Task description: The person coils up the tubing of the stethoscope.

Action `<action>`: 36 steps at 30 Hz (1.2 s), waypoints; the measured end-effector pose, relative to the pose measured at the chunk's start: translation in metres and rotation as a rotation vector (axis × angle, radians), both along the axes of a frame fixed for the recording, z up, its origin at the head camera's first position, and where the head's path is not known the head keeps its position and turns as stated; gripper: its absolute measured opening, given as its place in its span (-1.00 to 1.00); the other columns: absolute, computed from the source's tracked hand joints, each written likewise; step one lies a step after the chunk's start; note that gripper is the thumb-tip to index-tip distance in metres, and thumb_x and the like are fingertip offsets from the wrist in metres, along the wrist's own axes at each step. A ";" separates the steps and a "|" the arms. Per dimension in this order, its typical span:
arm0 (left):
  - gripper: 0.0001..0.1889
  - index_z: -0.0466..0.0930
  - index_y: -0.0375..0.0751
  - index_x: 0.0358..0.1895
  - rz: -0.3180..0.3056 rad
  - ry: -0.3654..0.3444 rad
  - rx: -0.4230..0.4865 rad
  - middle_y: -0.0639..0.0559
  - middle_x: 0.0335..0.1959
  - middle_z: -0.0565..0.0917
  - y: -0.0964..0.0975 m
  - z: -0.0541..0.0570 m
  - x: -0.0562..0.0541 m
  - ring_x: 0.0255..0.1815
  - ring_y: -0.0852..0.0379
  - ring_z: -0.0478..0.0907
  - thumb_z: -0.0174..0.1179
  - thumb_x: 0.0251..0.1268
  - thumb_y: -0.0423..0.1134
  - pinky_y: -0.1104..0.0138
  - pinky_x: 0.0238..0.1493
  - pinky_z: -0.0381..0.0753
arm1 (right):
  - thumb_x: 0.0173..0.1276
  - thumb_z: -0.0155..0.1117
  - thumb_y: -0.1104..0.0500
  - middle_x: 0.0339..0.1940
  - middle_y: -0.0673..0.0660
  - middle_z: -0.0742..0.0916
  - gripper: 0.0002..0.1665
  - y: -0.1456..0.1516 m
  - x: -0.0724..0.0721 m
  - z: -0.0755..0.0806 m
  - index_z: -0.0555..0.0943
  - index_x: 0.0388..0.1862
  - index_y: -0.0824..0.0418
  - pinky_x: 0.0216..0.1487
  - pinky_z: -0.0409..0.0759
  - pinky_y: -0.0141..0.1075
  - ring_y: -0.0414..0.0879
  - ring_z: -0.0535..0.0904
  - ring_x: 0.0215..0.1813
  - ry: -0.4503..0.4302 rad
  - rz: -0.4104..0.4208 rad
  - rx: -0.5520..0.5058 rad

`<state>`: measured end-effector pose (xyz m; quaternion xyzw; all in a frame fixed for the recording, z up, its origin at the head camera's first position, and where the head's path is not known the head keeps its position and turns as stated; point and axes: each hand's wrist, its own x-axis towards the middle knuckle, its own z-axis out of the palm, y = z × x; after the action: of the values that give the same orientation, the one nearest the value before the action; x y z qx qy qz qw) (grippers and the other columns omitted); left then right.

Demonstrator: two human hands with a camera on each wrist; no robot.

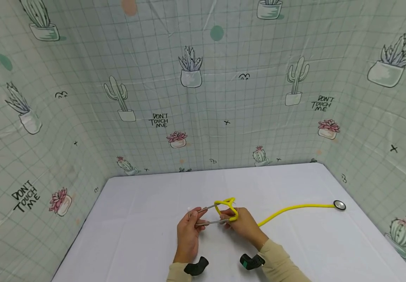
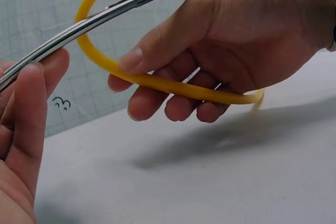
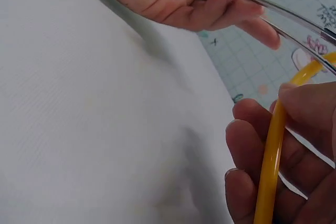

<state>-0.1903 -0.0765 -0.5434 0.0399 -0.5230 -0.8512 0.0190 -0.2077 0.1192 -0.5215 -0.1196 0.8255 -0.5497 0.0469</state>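
Stethoscope (image 1: 284,210) partly raised above the white table (image 1: 143,219). Left hand (image 1: 188,237) pinches its metal ear tubes (image 2: 100,19), thumb against fingers; right hand (image 1: 244,226) pinches the yellow hose (image 3: 271,161) near the fork. Done, as it lies: ear end up, in both hands. Left, by my judgement: far end not yet lifted; round chest piece (image 1: 339,205) rests near the table's right edge, hose stretched, uncoiled.

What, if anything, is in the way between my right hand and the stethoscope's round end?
Nothing visible. Your right hand grips the yellow tube, and only that tube leads across the white table to the round end near the table's right edge.
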 end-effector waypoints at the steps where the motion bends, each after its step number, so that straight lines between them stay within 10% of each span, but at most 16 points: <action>1: -0.58 0.42 -0.55 0.20 0.009 0.002 0.004 -0.16 0.01 0.73 0.000 0.000 0.000 -0.36 0.15 0.69 0.06 0.58 -0.19 0.41 -0.33 0.56 | 0.40 0.36 0.14 -0.39 0.07 0.80 -0.67 0.000 0.001 0.000 0.73 -0.04 0.39 -0.40 0.59 -0.35 -0.10 0.68 -0.41 0.002 -0.004 0.017; 36: -0.64 0.50 -0.53 0.16 0.269 0.004 -0.097 -0.17 0.02 0.73 -0.001 -0.002 -0.001 -0.39 0.04 0.69 0.03 0.60 -0.23 0.40 -0.38 0.58 | 0.28 0.43 0.19 -0.46 -0.18 0.70 -0.93 0.015 0.035 0.018 0.75 -0.27 0.14 -0.39 0.49 -0.39 -0.30 0.47 -0.44 0.215 -0.066 0.319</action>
<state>-0.1918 -0.0773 -0.5453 0.1068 -0.5532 -0.8149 0.1357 -0.1732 0.1346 -0.5039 -0.1413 0.9058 -0.3972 -0.0412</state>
